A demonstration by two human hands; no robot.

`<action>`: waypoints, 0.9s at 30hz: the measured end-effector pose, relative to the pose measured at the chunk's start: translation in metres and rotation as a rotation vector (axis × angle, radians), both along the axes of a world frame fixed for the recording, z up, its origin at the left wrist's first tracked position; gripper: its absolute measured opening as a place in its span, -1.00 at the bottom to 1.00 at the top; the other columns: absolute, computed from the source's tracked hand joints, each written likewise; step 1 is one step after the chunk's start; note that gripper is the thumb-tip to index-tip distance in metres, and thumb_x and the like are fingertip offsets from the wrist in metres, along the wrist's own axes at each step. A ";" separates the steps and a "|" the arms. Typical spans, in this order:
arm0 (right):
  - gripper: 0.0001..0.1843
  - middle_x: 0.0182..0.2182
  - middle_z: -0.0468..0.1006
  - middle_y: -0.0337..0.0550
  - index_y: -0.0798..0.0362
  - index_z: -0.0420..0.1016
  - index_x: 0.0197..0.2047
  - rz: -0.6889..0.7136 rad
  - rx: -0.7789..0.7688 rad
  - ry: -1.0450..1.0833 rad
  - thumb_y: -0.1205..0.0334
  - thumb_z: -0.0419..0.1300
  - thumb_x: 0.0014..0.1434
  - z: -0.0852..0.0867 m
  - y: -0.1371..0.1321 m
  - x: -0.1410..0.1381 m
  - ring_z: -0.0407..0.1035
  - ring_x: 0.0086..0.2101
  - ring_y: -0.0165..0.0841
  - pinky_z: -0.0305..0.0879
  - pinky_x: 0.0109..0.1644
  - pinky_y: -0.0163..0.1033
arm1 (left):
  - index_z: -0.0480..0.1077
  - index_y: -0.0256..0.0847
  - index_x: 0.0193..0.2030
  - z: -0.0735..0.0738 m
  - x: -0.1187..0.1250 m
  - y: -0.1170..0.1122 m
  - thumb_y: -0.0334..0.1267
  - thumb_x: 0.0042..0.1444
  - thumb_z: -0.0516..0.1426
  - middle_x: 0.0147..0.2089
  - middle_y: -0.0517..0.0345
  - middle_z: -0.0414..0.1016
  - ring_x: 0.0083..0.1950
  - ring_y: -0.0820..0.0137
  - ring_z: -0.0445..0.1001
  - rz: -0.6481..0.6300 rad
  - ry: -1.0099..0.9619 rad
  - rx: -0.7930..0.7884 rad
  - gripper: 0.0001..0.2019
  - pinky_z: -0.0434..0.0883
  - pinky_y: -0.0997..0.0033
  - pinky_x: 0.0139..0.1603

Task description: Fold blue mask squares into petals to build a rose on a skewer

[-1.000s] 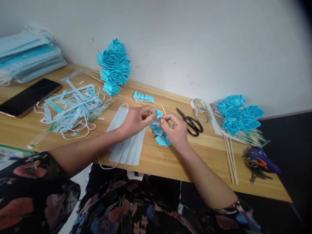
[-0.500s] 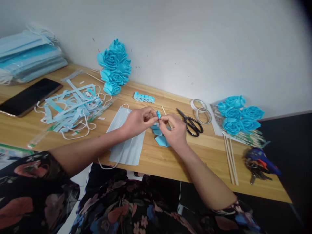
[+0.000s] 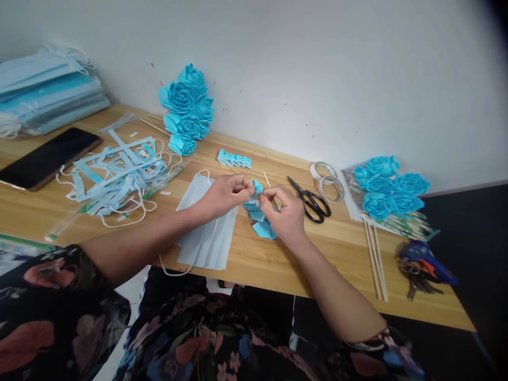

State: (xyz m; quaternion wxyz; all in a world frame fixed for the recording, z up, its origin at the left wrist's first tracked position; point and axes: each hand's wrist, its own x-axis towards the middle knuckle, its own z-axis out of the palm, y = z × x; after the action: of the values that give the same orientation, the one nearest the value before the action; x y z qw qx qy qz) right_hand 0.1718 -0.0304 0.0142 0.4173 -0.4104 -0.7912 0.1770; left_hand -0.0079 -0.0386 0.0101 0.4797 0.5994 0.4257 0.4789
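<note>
Far left of the scissors (image 3: 302, 191), we have a messy heap of strips (image 3: 119, 173), and it is best if none of them gets near our work. Closer in, but left of the scissors too, a mask (image 3: 210, 233) lies flat. Next comes our left hand (image 3: 226, 194), pinching one side of a little blue piece (image 3: 257, 186). That piece is held up, left of the scissors' tip. Under it we see more folded blue bits (image 3: 262, 229); we cannot tell if they are joined to it. Our right hand (image 3: 284, 212), right by the scissors on their left side, pinches the other side of the piece. To do this well, we think, we should squeeze softly with just our fingertips, line up the edges, and turn it a tiny bit at a time. If we pull hard, the thin stuff could rip or slip. Right of the scissors, blue flowers (image 3: 380, 183) lie in a bunch.
</note>
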 end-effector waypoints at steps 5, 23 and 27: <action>-0.88 -0.50 0.52 -0.28 0.00 0.45 -0.43 -0.039 -0.132 0.117 0.21 0.19 0.13 0.001 0.004 0.005 0.38 -0.43 -0.38 0.32 -0.26 -0.24 | 0.34 -0.22 -0.41 0.005 -0.003 0.001 -0.19 0.15 0.12 -0.60 0.33 0.16 -0.57 0.57 0.08 0.136 -0.052 -0.023 -0.82 0.08 0.50 -0.55; -0.76 -0.51 0.48 -0.27 0.02 0.40 -0.46 0.134 -0.352 0.133 0.08 0.17 0.18 0.000 0.006 0.008 0.34 -0.44 -0.39 0.27 -0.31 -0.26 | 0.26 -0.21 -0.50 0.001 0.000 -0.002 -0.13 0.09 0.15 -0.54 0.31 0.10 -0.50 0.54 0.07 -0.016 0.149 -0.003 -0.74 0.03 0.46 -0.49; -0.76 -0.57 0.40 -0.31 0.01 0.32 -0.51 0.060 -0.309 0.106 0.13 0.17 0.14 0.000 0.007 0.007 0.27 -0.48 -0.41 0.21 -0.33 -0.27 | 0.34 -0.23 -0.45 0.001 0.000 -0.002 -0.08 0.15 0.11 -0.52 0.29 0.17 -0.48 0.53 0.11 -0.046 0.144 -0.007 -0.73 0.07 0.46 -0.47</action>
State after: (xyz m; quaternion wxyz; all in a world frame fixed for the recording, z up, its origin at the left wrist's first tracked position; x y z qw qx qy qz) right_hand 0.1784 -0.0239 0.0147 0.3847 -0.4360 -0.7434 0.3305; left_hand -0.0077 -0.0411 0.0115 0.4610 0.6403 0.4470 0.4216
